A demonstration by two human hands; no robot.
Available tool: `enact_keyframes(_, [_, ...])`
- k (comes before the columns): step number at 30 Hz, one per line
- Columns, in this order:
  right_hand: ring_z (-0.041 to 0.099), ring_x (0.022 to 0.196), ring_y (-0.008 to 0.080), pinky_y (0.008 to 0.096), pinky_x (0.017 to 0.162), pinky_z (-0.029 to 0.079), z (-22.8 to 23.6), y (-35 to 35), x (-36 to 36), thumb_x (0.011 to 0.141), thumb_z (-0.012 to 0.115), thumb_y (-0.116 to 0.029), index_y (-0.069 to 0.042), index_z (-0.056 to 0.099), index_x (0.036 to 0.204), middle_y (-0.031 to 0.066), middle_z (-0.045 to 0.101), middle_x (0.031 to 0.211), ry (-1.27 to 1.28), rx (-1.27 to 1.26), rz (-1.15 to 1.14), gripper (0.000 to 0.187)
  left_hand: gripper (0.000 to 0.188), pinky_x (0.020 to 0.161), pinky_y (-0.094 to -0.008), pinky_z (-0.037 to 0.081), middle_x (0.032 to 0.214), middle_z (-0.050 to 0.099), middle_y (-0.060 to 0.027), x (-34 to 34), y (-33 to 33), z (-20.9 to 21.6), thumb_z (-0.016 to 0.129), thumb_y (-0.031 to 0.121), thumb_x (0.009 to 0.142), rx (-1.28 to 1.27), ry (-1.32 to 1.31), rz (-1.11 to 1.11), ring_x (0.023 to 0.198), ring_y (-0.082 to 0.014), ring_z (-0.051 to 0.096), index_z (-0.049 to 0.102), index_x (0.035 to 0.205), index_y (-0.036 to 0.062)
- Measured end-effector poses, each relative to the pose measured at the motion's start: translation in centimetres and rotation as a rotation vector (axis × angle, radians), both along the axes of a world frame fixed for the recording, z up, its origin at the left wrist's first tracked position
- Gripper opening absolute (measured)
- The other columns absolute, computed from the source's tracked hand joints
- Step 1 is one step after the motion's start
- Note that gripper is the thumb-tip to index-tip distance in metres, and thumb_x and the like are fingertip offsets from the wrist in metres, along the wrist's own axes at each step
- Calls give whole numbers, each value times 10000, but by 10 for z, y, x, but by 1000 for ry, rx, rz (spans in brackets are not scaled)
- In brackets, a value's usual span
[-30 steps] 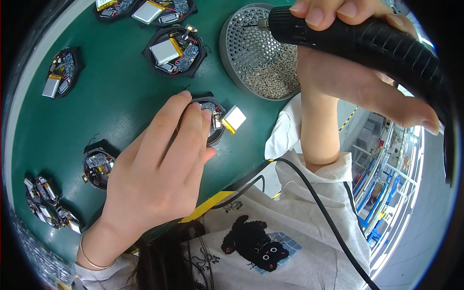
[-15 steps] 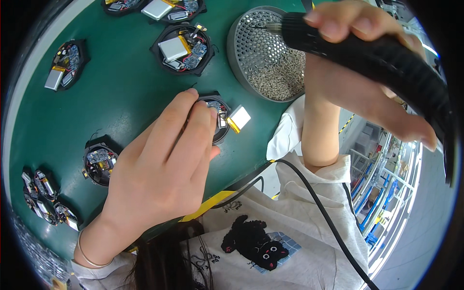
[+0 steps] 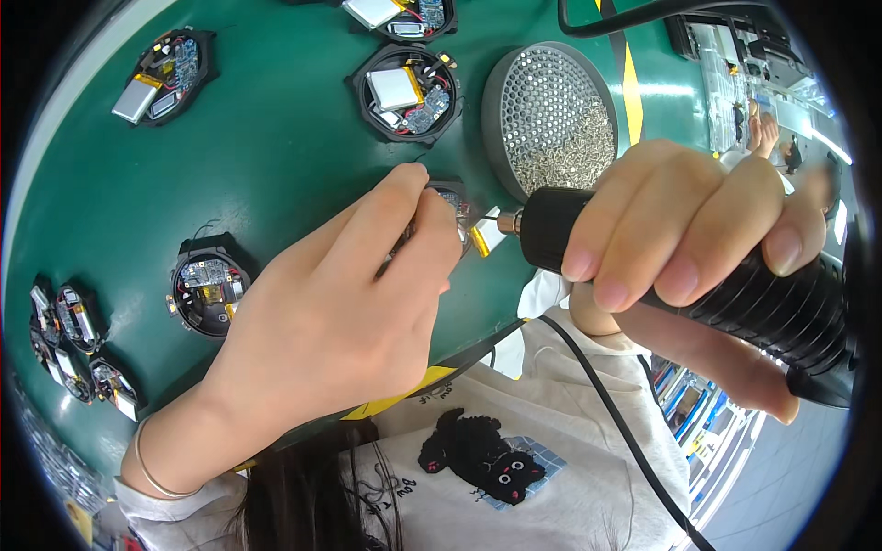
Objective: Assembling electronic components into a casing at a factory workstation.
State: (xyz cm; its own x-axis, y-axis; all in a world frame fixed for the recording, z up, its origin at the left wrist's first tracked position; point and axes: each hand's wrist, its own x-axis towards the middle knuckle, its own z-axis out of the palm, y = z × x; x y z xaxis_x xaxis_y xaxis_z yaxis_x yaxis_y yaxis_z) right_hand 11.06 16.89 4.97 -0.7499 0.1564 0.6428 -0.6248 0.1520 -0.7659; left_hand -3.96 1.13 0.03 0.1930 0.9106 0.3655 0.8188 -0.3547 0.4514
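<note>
My left hand is closed on a round black device housing, its fingers covering most of it. Part of the circuit board shows past the fingertips, and a silver battery pouch with a yellow edge hangs out to the right. My right hand is wrapped round a black electric screwdriver. The driver's thin bit points left at the housing's right side, close to my left fingertips; whether it touches a screw I cannot make out.
A grey round tray with a perforated plate holds many small screws. Open housings with boards and batteries lie on the green table. Smaller black units cluster at the left. A cable crosses my front. Another person's hand shows far right.
The screwdriver in my right hand has come down from over the screw tray to the housing. My left hand keeps its hold. The whole view has shifted a little.
</note>
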Motion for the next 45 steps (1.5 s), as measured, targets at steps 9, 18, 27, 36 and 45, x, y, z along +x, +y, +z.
enact_keyframes(9, [588,581,205,322,453,548,-20,-13,6,763,663,-603,3,391,1152,128,522,883,229,-31,-158,770,365,684,-298,547,1053,573,-93,0,1,6,690,141,705,-37,6,6,1065,-266,568,641,1007,-58])
enact_keyframes(18, [582,559,189,312,439,544,-4,-15,-15,811,627,-571,-1,397,1156,113,527,839,-45,76,33,705,401,691,-304,551,1058,571,-105,-6,-4,2,684,146,676,-30,2,-9,1068,-271,562,627,1011,-68])
enact_keyframes(27, [587,572,175,290,446,540,-3,-4,-13,842,581,-582,-10,407,1142,101,529,827,-39,113,37,668,429,766,-346,521,1047,559,-119,-7,-2,9,701,88,604,-129,-246,75,1045,-294,557,635,1011,-32])
enact_keyframes(36, [557,556,134,247,449,497,-16,-10,-17,818,625,-566,-33,441,1045,53,519,775,161,-317,-48,608,335,872,-348,469,1198,509,-140,-13,6,8,666,-103,642,-258,-765,94,1071,-263,569,671,949,32])
enact_keyframes(45, [567,473,123,220,377,499,-8,-22,-18,787,674,-494,-73,427,892,32,525,690,288,-488,-197,499,180,859,-344,470,1158,533,-125,-10,8,7,743,-39,603,-205,-659,126,1015,-253,583,666,752,24])
